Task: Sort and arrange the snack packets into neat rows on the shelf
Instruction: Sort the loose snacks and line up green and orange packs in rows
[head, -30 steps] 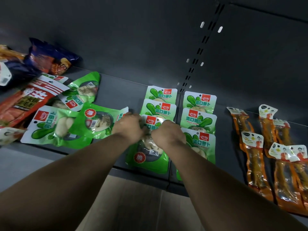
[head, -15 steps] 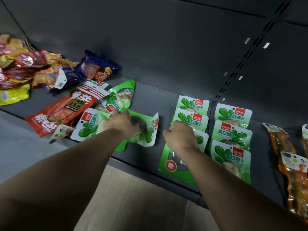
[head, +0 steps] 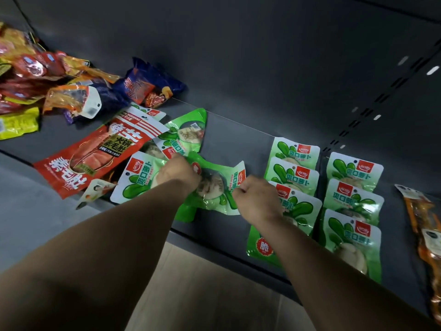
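Both hands [head: 177, 174] [head: 256, 201] seemingly gripping green packet [head: 214, 187], red packet [head: 95, 154] beside

On the shelf [head: 238, 139], taking the two columns [head: 327, 194] of packets as landmark: a held packet [head: 214, 187] lies just left of them, between both hands. Further left sits a loose pile [head: 71, 103] with a long packet [head: 95, 156] on its near side. Right of the columns lie stick packets [head: 424, 225].
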Available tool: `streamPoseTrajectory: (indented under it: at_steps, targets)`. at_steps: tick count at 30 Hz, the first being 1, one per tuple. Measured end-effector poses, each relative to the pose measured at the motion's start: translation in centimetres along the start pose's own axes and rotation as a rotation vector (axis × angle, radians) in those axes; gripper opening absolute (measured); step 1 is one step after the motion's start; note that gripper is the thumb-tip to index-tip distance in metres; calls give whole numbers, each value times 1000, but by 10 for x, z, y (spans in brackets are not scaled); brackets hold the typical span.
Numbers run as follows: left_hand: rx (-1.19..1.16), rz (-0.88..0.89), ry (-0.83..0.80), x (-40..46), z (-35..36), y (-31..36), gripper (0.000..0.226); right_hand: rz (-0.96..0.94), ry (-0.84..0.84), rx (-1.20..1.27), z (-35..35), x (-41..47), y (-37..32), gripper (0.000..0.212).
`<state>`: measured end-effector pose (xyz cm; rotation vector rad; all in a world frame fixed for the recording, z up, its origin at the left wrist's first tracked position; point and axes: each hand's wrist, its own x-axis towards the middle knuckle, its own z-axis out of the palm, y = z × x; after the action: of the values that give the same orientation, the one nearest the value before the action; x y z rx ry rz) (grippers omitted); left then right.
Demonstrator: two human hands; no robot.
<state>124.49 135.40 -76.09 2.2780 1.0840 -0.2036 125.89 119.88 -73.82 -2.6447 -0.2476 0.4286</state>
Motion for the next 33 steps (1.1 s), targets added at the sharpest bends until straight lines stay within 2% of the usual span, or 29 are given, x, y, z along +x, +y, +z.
streamPoseTrajectory:
  at_steps: [2,6,10,13,14,16,19,23,26,30,33]
  targets:
    - [-23,26,-9,5,-2,-2,31,8,-17,-1,2,0,-1,22]
    - [-151,41,-10,9,-4,13,26,79,-77,66,14,-4,-4,24]
    - [-630,-122,-39,13,-2,28,35,211,-114,336,31,-2,-15,29]
    - [-961,-215,-93,8,-6,35,58,314,-133,499,28,3,-23,29]
    - [-1012,-216,-108,8,-7,36,59,343,-137,552,25,4,-25,29]
    - [-1089,-196,-118,7,-8,37,45,364,-130,599,18,4,-28,30]
    - [-1117,-161,-145,9,-3,38,17,310,-34,483,10,6,-28,35]
    - [-969,-26,-174,14,10,47,3,219,123,268,-22,11,-20,39]
    - [-1004,9,-220,8,17,64,21,250,176,256,-46,16,-14,35]
    - [-1136,13,-262,-4,14,88,23,263,202,174,-67,22,-11,27]
    - [-1237,-44,-301,-5,7,96,24,268,135,146,-82,21,-8,24]
